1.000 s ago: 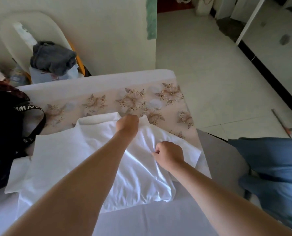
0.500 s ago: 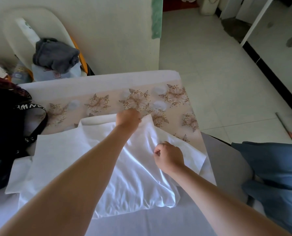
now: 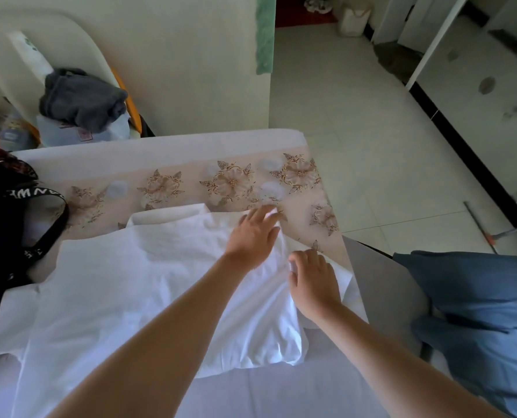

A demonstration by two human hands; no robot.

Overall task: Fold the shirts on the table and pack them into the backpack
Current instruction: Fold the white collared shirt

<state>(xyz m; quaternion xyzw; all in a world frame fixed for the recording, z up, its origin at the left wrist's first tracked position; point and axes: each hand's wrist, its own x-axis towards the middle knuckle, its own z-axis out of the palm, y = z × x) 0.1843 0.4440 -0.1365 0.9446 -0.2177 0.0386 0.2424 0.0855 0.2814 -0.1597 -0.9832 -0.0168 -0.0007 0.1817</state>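
Observation:
A white shirt (image 3: 124, 285) lies spread on the table (image 3: 166, 152), collar toward the far side, its right portion folded inward. My left hand (image 3: 252, 235) lies flat near the shirt's right shoulder, fingers straight and spread on the cloth. Just right of it, my right hand (image 3: 313, 282) rests on the shirt's right edge with fingers slightly bent; whether it pinches the fabric is unclear. A black backpack (image 3: 6, 224) with a lettered strap stands at the table's left edge.
A floral cloth (image 3: 230, 182) covers the table's far part. Behind the table a chair holds a grey garment (image 3: 79, 101). A blue cloth (image 3: 477, 312) lies on a grey surface at the right. Tiled floor stretches beyond.
My left hand has let go of the fabric near the collar and spread flat, moving right. My right hand has loosened from a fist and shifted toward the shirt's right edge.

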